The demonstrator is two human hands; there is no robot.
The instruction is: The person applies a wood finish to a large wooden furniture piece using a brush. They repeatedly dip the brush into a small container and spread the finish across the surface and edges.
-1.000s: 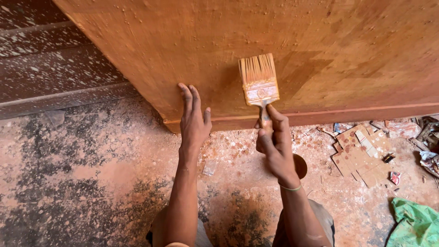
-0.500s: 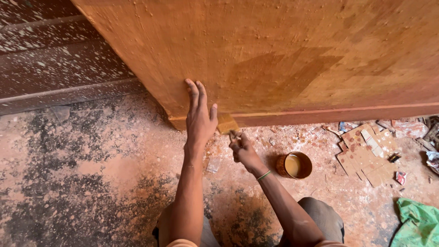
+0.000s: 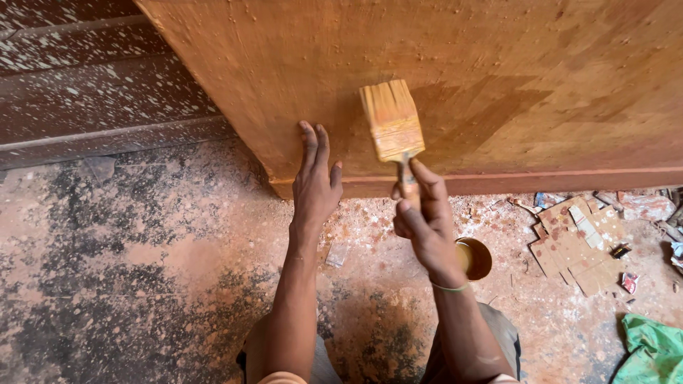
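Plainly, the right hand was clamped on the handle of a flat paintbrush, bristles up and laid against the big orange-brown wooden panel that filled the upper middle and right of the frame. The left hand held nothing; it was spread flat, fingers up, against the panel near its lower left corner, touching the wood just left of the brush. The two hands were apart, with a strip of panel between them.

A darker, wet-looking patch lay on the panel to the right of the brush, so the finish probably went on unevenly; strokes that missed its edges could have left visible lap marks. The bracing palm sat close to the brushed zone and might have smeared fresh coating or picked it up. Small specks dotted the panel's surface, and bristles dragged over them could have trapped grit under the coat.

Below the right wrist, partly hidden by it, stood a small round tin on the spattered floor; a dropped elbow or knee could have tipped it. Scraps of cardboard lay at lower right, well clear of both hands, beside a green cloth in the corner.
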